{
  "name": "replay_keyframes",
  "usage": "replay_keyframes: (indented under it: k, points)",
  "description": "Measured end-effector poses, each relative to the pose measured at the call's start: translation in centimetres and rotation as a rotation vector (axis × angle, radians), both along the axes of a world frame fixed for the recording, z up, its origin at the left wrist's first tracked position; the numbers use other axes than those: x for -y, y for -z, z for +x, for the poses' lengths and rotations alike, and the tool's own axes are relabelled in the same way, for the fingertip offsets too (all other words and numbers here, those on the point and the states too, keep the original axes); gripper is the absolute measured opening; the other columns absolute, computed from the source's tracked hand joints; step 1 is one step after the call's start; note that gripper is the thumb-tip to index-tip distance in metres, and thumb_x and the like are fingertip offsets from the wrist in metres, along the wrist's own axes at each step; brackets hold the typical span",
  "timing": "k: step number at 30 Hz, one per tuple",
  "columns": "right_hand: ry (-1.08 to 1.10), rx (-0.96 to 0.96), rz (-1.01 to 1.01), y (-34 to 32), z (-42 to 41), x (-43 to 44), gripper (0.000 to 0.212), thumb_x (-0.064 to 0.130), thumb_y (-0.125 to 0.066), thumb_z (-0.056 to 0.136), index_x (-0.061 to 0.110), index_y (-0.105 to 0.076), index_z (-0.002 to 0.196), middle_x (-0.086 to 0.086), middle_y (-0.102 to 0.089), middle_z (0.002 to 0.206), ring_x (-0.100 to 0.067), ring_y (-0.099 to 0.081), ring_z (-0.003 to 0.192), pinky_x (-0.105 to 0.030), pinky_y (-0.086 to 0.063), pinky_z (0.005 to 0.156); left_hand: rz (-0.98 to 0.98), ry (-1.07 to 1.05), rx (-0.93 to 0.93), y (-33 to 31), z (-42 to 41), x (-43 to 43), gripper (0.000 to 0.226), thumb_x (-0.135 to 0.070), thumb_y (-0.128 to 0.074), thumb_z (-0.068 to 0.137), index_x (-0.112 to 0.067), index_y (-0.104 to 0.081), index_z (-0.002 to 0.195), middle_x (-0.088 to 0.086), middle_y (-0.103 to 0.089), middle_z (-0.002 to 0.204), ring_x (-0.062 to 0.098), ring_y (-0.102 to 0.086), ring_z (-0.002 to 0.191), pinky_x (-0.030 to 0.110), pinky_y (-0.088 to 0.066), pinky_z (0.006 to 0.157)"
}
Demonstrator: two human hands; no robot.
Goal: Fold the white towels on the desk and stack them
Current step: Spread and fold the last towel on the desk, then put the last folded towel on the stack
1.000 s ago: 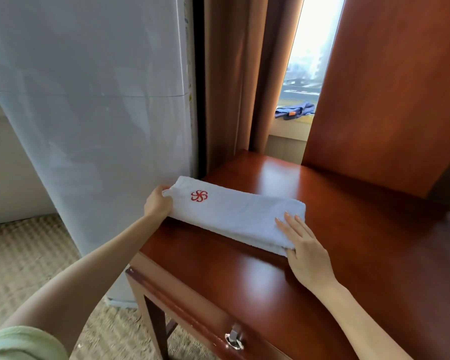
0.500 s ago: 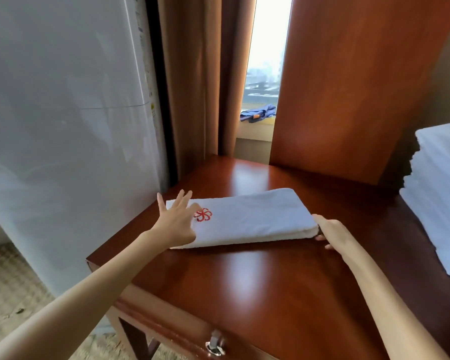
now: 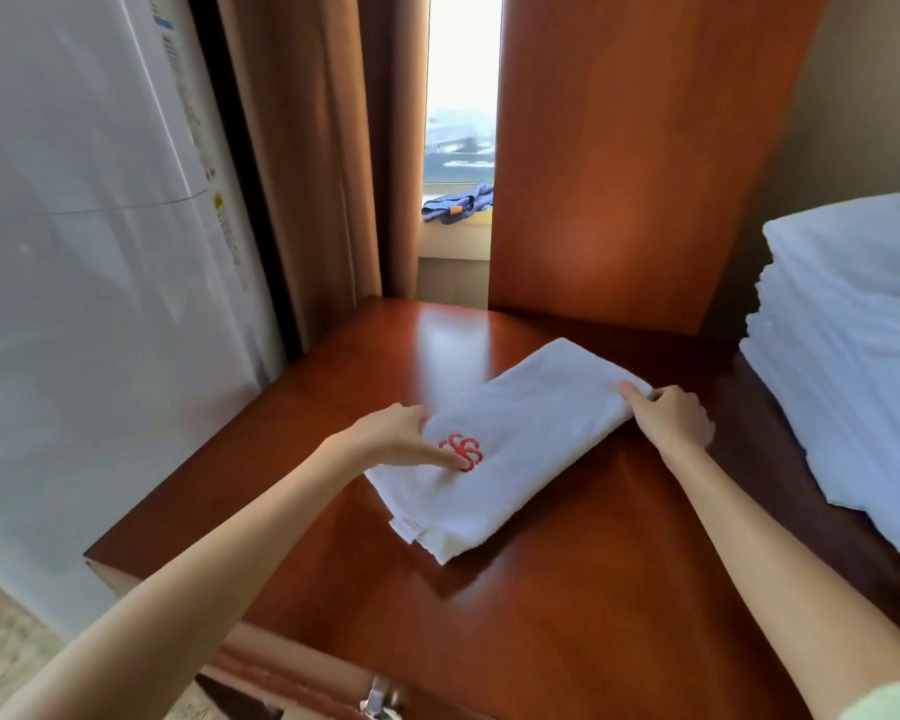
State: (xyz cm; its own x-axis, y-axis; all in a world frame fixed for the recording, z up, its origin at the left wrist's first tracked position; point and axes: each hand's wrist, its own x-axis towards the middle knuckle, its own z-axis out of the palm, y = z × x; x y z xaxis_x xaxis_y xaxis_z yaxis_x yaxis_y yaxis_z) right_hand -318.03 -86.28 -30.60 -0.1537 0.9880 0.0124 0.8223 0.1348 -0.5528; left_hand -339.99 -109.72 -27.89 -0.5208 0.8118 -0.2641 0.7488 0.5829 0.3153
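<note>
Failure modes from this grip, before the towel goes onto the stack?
1. The left hand and right hand pinch only the ends of the folded towel; lifted, its middle may sag and unfold.
2. Layers at its near corner look splayed and might slip apart.
3. The towel stack at the right has ragged, stepped edges; a careless drop might shift it.

A folded towel (image 3: 515,449) lies mid-counter (image 3: 567,615); a towel stack (image 3: 853,366) sits to its right, a window (image 3: 463,96) behind.
</note>
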Motion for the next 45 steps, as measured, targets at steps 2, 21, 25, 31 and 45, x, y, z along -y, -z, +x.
replay_keyframes:
  k: [2, 21, 25, 31, 45]
  points:
    - [0.025, 0.024, -0.030, 0.5, -0.4, -0.2, 0.085, 0.074, -0.038, 0.086, 0.004, -0.052, 0.133, -0.019, -0.047, 0.137, -0.037, -0.041, 0.129, -0.048, -0.030, 0.108, -0.055, -0.008, 0.077, -0.3, 0.2, -0.5, 0.093, -0.082, -0.070, 0.048, -0.025, -0.049, 0.118, -0.006, -0.058, 0.122, 0.015, -0.056, 0.103, 0.031, -0.049, 0.081]
    - [-0.287, -1.159, 0.007, -7.4, -0.8, 4.1, 0.059, 0.022, -0.069, 0.087, 0.027, -0.041, 0.139, 0.014, -0.051, 0.117, -0.003, -0.054, 0.101, -0.016, -0.045, 0.074, 0.356, -0.030, 0.343, 1.4, 8.4, -0.9, 0.047, -0.050, -0.076, 0.075, -0.028, -0.051, 0.108, -0.011, -0.063, 0.104, 0.009, -0.061, 0.093, 0.024, -0.050, 0.078]
    - [-0.358, -1.139, 0.099, -13.4, 5.3, 2.8, 0.061, 0.025, -0.069, 0.086, 0.030, -0.041, 0.140, 0.013, -0.054, 0.124, -0.003, -0.055, 0.105, -0.021, -0.048, 0.079, 0.702, 0.067, 0.550, 2.0, 15.6, -2.6, 0.067, -0.021, -0.068, 0.089, -0.029, -0.024, 0.138, -0.003, -0.058, 0.129, 0.014, -0.063, 0.106, 0.035, -0.052, 0.092]
    - [-0.353, -1.221, 0.231, -22.5, 18.0, 0.8, 0.054, 0.003, -0.067, 0.083, 0.015, -0.051, 0.133, -0.004, -0.063, 0.121, -0.023, -0.063, 0.107, -0.033, -0.054, 0.087, 1.088, 0.403, 0.585, -2.4, 27.4, -5.6, 0.087, -0.011, -0.060, 0.093, -0.057, -0.007, 0.144, -0.007, -0.042, 0.144, 0.010, -0.053, 0.123, 0.034, -0.050, 0.097]
    - [-0.217, -0.983, 0.328, -32.7, 36.6, -8.8, 0.047, -0.001, -0.062, 0.089, 0.005, -0.048, 0.133, -0.009, -0.061, 0.124, -0.016, -0.065, 0.095, -0.024, -0.055, 0.074, 1.014, 0.754, 0.683, -12.7, 43.1, -16.5, 0.050, -0.018, -0.064, 0.091, -0.038, -0.050, 0.135, -0.010, -0.049, 0.127, 0.018, -0.058, 0.106, 0.041, -0.053, 0.089]
